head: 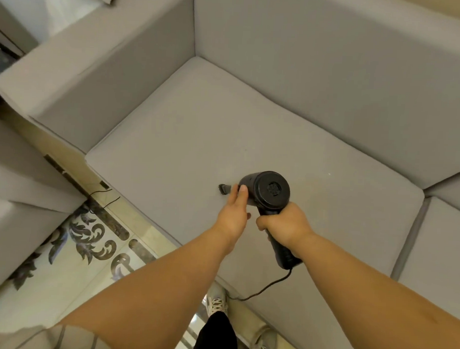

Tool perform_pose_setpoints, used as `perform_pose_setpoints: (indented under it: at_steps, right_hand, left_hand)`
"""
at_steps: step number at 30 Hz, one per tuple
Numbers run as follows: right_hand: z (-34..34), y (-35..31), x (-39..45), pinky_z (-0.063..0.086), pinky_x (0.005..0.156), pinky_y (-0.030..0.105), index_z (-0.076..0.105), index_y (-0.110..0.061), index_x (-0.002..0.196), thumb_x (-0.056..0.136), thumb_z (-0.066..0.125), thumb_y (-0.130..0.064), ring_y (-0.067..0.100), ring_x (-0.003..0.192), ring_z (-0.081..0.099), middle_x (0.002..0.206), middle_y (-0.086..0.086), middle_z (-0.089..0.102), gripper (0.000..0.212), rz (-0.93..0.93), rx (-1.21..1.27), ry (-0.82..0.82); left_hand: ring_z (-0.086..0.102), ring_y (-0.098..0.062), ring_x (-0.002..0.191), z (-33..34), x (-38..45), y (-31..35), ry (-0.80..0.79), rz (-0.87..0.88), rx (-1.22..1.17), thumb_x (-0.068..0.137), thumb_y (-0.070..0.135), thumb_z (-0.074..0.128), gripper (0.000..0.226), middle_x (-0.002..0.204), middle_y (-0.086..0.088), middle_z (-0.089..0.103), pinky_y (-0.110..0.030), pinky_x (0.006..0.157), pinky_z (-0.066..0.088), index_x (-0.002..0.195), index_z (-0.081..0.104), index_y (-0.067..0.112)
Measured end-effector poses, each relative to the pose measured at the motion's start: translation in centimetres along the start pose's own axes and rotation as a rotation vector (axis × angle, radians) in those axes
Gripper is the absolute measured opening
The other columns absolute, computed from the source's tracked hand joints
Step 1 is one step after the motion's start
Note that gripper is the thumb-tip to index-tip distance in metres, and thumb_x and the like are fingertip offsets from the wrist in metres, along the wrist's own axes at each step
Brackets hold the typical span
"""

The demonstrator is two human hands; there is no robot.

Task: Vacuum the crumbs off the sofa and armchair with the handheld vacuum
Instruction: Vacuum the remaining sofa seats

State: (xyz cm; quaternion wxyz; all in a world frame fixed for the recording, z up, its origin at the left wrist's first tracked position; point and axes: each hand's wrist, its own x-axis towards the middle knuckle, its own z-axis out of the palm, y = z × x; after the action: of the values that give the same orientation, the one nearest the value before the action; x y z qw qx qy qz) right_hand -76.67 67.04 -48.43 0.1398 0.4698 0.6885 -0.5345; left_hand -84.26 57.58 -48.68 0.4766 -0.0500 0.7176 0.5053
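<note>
Near the seat cushion (225,137) front edge, right hand (287,226) gripping vacuum (267,191) handle, left hand (234,213) fingers straight against its body.

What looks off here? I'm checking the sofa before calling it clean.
Little stands out. A pale speck lies on the grey seat cushion, right of the handheld vacuum. The right hand grips the handle; the left hand touches the body. Nothing looks damaged.
</note>
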Motion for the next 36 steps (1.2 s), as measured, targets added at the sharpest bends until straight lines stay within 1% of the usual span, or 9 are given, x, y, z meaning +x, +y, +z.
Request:
perform_pose_setpoints:
  at_steps: [4,8,12,16,19,23,27,31,36]
  right_hand:
    - [2.7,0.0,1.3,0.054,0.073,0.035,0.065,-0.016,0.094,0.070,0.074,-0.012,0.028,0.081,0.064,0.080,0.005,0.064,0.027,0.005,-0.040,-0.043]
    - [1.3,1.4,0.5,0.047,0.065,0.028,0.063,-0.019,0.089,0.072,0.073,-0.011,0.020,0.073,0.059,0.078,0.002,0.062,0.022,0.075,-0.035,0.025]
    - [-1.6,2.7,-0.7,0.047,0.063,0.029,0.061,-0.018,0.083,0.071,0.073,-0.010,0.021,0.070,0.059,0.076,0.005,0.063,0.018,0.161,-0.009,0.123]
    - [-3.6,3.2,-1.5,0.052,0.064,0.031,0.063,-0.015,0.081,0.070,0.072,-0.010,0.025,0.071,0.063,0.075,0.007,0.065,0.016,0.210,-0.003,0.206]
    - [-4.1,2.6,-1.7,0.056,0.070,0.038,0.064,-0.015,0.080,0.069,0.072,-0.009,0.029,0.074,0.066,0.075,0.010,0.067,0.015,0.215,0.035,0.252]
    - [-4.5,0.7,-0.5,0.055,0.071,0.036,0.062,-0.018,0.079,0.069,0.073,-0.010,0.027,0.075,0.065,0.076,0.007,0.067,0.017,0.160,0.070,0.314]
    - [-4.8,-0.4,2.2,0.054,0.073,0.037,0.061,-0.018,0.084,0.071,0.073,-0.010,0.028,0.079,0.064,0.081,0.008,0.066,0.019,0.122,0.099,0.297]
    - [-4.6,0.8,3.3,0.048,0.066,0.031,0.061,-0.017,0.091,0.071,0.073,-0.014,0.024,0.075,0.060,0.080,0.004,0.062,0.023,0.156,0.043,0.263]
    - [-6.5,2.6,1.7,0.050,0.065,0.031,0.061,-0.016,0.088,0.071,0.072,-0.012,0.024,0.074,0.061,0.079,0.006,0.063,0.021,0.187,0.014,0.206]
  left_hand:
    - [0.056,-0.019,0.108,-2.1,1.8,-1.4,0.047,-0.052,-0.007,0.099,0.054,0.025,0.055,0.149,0.002,0.036,-0.038,0.104,0.040,0.150,0.024,0.032]
    - [0.055,-0.020,0.110,-0.5,2.2,-1.4,-0.031,-0.083,0.020,0.099,0.054,0.026,0.054,0.149,0.002,0.037,-0.038,0.104,0.039,0.149,0.027,0.033]
    - [0.056,-0.020,0.107,3.0,1.9,0.0,-0.180,-0.116,0.083,0.100,0.052,0.023,0.049,0.144,0.004,0.041,-0.040,0.103,0.040,0.146,0.029,0.035]
    - [0.056,-0.020,0.107,5.4,1.7,1.3,-0.269,-0.154,0.123,0.100,0.050,0.022,0.047,0.135,0.006,0.045,-0.037,0.096,0.043,0.143,0.033,0.035]
    - [0.056,-0.021,0.110,5.6,1.7,2.1,-0.304,-0.132,0.153,0.100,0.052,0.022,0.051,0.143,0.005,0.042,-0.036,0.095,0.041,0.147,0.028,0.035]
    - [0.056,-0.019,0.114,5.2,2.3,3.9,-0.327,-0.048,0.168,0.099,0.055,0.025,0.055,0.151,0.005,0.034,-0.033,0.098,0.039,0.151,0.016,0.039]
    - [0.056,-0.019,0.113,5.3,4.1,5.1,-0.292,-0.003,0.185,0.099,0.054,0.026,0.055,0.150,0.003,0.035,-0.038,0.105,0.039,0.151,0.019,0.036]
    - [0.055,-0.021,0.113,5.7,5.0,4.4,-0.269,-0.024,0.212,0.099,0.055,0.024,0.055,0.150,0.003,0.036,-0.034,0.096,0.042,0.150,0.021,0.035]
    - [0.054,-0.021,0.113,7.5,3.6,3.5,-0.256,-0.066,0.210,0.099,0.055,0.025,0.055,0.146,0.002,0.040,-0.034,0.094,0.042,0.148,0.027,0.031]
